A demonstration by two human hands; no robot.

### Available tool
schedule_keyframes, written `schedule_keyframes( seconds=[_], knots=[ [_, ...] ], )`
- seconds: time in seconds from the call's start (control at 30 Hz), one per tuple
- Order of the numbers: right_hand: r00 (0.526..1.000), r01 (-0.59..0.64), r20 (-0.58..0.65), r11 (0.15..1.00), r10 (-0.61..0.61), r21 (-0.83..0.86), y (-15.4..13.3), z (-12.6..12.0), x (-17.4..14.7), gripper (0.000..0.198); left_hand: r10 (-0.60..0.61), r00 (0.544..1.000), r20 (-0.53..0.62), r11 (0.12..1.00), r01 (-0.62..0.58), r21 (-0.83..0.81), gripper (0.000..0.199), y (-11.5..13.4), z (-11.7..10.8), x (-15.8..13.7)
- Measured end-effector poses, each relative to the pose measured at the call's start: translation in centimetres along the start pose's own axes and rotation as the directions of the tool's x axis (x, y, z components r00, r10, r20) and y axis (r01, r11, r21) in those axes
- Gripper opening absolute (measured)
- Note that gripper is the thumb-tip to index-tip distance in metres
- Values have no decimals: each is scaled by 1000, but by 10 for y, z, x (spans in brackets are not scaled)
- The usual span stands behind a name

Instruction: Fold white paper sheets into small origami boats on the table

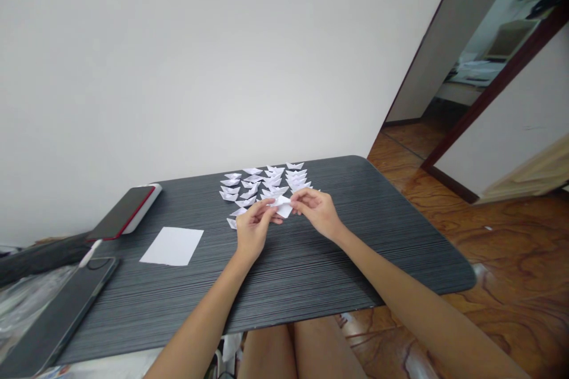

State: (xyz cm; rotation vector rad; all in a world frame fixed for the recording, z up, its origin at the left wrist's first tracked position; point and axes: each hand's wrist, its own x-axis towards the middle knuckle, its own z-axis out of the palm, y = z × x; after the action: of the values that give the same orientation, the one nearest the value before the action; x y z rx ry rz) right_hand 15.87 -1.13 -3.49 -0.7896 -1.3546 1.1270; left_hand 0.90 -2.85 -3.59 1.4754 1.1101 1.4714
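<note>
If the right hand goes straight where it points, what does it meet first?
The right hand would first meet the folded white paper it pinches; beyond, perhaps the paper boats, though depth is unclear.

White paper (283, 208) between fingers (304, 194), boats (272, 181) beyond

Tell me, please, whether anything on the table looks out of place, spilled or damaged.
I see nothing spilled or plainly damaged. The folded paper boats sit in loose columns on the dark table; only the flat white sheet looks slightly odd, lying askew to the front edge, apart from them.
</note>
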Motion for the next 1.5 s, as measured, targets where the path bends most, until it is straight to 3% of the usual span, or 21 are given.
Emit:
schedule_keyframes(
  seconds=[0.3,0.43,0.57,0.67,0.87,1.13,1.37,1.5],
  knots=[
    [1000,8,3,999,-8,54,0,-1,-1,10,52,998,-31,997,-53,-50,7,1,-3,4],
    [999,-49,-12,994,51,99,-1,1,0,14,25,1000,-19,996,-27,-82,7,0,-1,4],
    [993,-116,-20,989,118,92,0,1,0,18,-25,999,38,986,30,-161,20,-1,0,3],
    [994,-101,-36,990,105,94,3,-1,1,17,-61,993,97,979,79,-189,29,-1,-1,5],
    [996,-80,-20,993,82,92,6,-3,1,17,-151,985,81,985,157,-70,24,0,-3,7],
    [997,-71,-21,996,72,56,4,-2,1,14,-47,995,88,994,38,99,16,5,-5,3],
    [997,-70,-26,996,72,64,3,0,0,14,-113,987,115,993,108,49,18,4,-3,3],
    [998,-65,-25,996,66,58,4,-1,0,13,-59,981,186,995,42,94,23,2,-3,0]
  ],
)
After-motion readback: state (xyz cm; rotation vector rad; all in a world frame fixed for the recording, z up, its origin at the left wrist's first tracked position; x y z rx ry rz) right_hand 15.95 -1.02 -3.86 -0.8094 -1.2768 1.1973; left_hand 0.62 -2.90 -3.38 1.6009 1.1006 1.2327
